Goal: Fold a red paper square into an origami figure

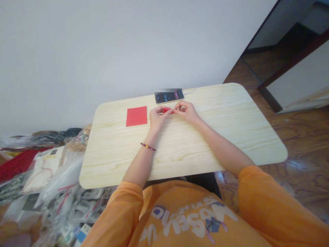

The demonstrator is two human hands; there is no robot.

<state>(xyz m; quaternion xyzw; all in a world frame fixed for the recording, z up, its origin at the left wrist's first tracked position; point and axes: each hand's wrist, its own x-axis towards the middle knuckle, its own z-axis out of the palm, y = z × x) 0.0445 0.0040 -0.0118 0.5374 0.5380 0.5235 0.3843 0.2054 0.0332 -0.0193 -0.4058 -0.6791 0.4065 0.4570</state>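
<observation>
Between my two hands is a small folded piece of red paper [166,110], mostly covered by the fingers. My left hand [157,117] is closed around its left part, thumb and fingers pinching it. At its right tip, my right hand [187,111] pinches with thumb and forefinger. Both hands hover at or just over the tabletop; I cannot tell whether they touch it. Left of my left hand lies a flat square stack of red paper [136,116]. Just behind the hands a phone [169,96] lies face up, its screen lit with a timer.
The pale wood-grain table [177,147] has rounded corners and stands against a white wall [123,44]. A white cable [190,92] runs from the phone. Bagged clothes [59,178] are heaped on the left. Right of the table are a wooden floor [303,137] and a doorway.
</observation>
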